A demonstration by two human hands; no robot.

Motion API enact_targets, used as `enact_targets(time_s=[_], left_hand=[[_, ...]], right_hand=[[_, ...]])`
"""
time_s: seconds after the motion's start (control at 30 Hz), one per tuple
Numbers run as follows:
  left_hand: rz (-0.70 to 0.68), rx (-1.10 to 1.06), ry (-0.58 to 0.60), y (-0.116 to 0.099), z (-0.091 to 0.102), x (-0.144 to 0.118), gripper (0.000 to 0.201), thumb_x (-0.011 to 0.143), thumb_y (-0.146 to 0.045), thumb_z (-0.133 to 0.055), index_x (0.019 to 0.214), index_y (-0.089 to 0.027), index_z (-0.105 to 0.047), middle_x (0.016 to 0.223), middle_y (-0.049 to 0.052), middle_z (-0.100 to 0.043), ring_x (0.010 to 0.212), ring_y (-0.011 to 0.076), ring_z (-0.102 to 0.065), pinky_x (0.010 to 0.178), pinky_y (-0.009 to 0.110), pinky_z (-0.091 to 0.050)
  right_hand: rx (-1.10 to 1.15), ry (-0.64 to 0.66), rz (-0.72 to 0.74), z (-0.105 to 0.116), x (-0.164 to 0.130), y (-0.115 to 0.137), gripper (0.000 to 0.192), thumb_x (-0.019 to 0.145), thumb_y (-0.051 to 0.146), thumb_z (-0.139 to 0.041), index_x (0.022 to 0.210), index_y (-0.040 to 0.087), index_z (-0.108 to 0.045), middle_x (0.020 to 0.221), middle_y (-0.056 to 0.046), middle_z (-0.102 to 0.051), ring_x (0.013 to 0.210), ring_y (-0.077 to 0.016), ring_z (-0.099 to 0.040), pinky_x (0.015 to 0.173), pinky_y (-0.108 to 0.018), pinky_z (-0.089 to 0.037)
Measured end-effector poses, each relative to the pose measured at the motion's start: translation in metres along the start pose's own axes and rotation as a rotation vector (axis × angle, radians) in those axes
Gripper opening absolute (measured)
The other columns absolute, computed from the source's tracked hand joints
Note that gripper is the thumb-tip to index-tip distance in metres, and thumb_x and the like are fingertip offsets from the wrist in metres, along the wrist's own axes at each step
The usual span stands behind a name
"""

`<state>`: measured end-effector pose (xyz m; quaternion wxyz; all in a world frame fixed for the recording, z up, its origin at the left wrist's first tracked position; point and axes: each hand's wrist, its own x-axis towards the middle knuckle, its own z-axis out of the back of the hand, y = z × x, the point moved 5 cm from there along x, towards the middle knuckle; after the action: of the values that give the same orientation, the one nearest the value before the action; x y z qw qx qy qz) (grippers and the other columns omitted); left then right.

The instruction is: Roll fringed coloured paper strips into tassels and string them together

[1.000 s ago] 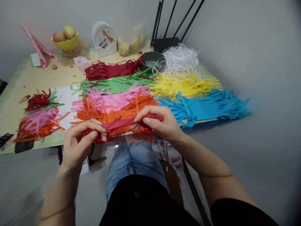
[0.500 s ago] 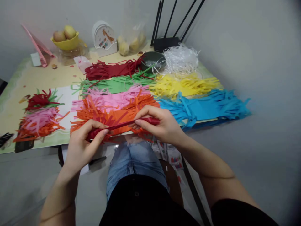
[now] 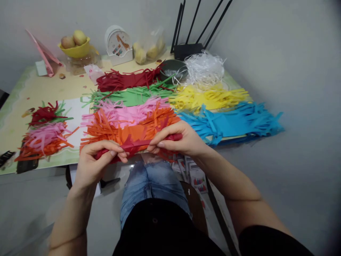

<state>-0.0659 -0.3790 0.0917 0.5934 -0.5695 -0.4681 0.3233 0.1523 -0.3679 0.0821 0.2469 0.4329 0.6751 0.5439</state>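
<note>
You hold a dark red strip of fringed paper [image 3: 138, 144] stretched between both hands, just above your knees and at the near edge of the pale yellow table [image 3: 53, 89]. Your left hand [image 3: 93, 165] pinches the strip's left end, thumb under and fingertips curled over it. Your right hand [image 3: 181, 140] pinches the right end, fingers pressed together along the top edge and thumb beneath. The strip sags slightly in the middle and looks partly folded or rolled lengthwise, so you seem to be in the middle of rolling or gathering it along its length. The next move calls for an even grip at both ends and fingers working together, so that the thin paper neither tears nor slips loose.

Just beyond the strip, at the table's near edge, lies the orange fringed paper pile [image 3: 128, 128], with the pink fringed pile [image 3: 128, 113] touching it behind. To the right of these is the blue fringed pile [image 3: 234, 121], and behind it the yellow fringed pile [image 3: 210, 96]. Farther back lie the green fringed pile [image 3: 133, 95] and the dark red fringed pile [image 3: 125, 79], then a heap of white shredded strips [image 3: 205, 67] beside a dark round bowl [image 3: 172, 65]. At the table's far left stands a yellow bowl of fruit [image 3: 76, 49].
</note>
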Motion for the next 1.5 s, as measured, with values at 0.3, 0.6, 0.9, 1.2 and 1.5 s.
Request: enact_targets(time_s=[0.3,0.6,0.9,1.2,1.5], left_hand=[[-0.120,0.384,0.049,-0.009,-0.001,-0.010,0.024,0.091,-0.009,-0.061,0.108,-0.021,-0.073,0.084,0.004,-0.075,0.074,0.0132,-0.072,0.071,0.022,-0.058],[-0.103,0.756,-0.100,-0.017,-0.008,-0.002,0.011,0.091,-0.024,-0.065,0.087,-0.019,-0.074,0.071,0.000,-0.074,0.063,0.0121,-0.068,0.062,0.021,-0.054],[-0.238,0.958,0.012,-0.031,-0.022,0.006,0.008,0.090,-0.023,-0.065,0.090,-0.019,-0.072,0.098,0.005,-0.075,0.091,0.0169,-0.069,0.084,0.027,-0.053],[0.005,0.555,-0.037,-0.022,-0.015,0.011,0.015,0.087,-0.030,-0.072,0.080,-0.017,-0.071,0.074,0.004,-0.075,0.064,0.0149,-0.069,0.062,0.023,-0.055],[0.161,0.032,-0.049,-0.001,-0.010,0.009,0.016,0.087,-0.025,-0.073,0.099,-0.019,-0.080,0.076,0.006,-0.078,0.065,0.0166,-0.073,0.066,0.025,-0.062]], right_hand=[[-0.430,-0.004,0.134,0.001,-0.004,0.019,0.011,0.086,0.016,-0.071,0.094,0.014,-0.079,0.086,-0.006,-0.080,0.079,-0.0131,-0.077,0.073,-0.017,-0.059],[-0.862,-0.126,0.238,-0.002,-0.005,0.031,0.024,0.087,0.029,-0.073,0.108,0.016,-0.075,0.102,-0.008,-0.079,0.093,-0.0187,-0.074,0.087,-0.029,-0.057],[-1.068,0.049,0.270,-0.027,0.012,0.033,0.012,0.094,0.017,-0.061,0.090,0.015,-0.073,0.085,-0.004,-0.076,0.077,-0.0133,-0.068,0.074,-0.023,-0.048],[-0.735,-0.019,0.124,-0.021,0.011,0.033,0.009,0.089,0.020,-0.065,0.087,0.015,-0.073,0.081,-0.001,-0.078,0.070,-0.0109,-0.070,0.067,-0.019,-0.050],[-0.334,-0.022,0.059,-0.011,0.009,0.018,0.022,0.088,0.030,-0.069,0.103,0.018,-0.081,0.088,-0.005,-0.080,0.080,-0.0158,-0.077,0.074,-0.025,-0.062]])
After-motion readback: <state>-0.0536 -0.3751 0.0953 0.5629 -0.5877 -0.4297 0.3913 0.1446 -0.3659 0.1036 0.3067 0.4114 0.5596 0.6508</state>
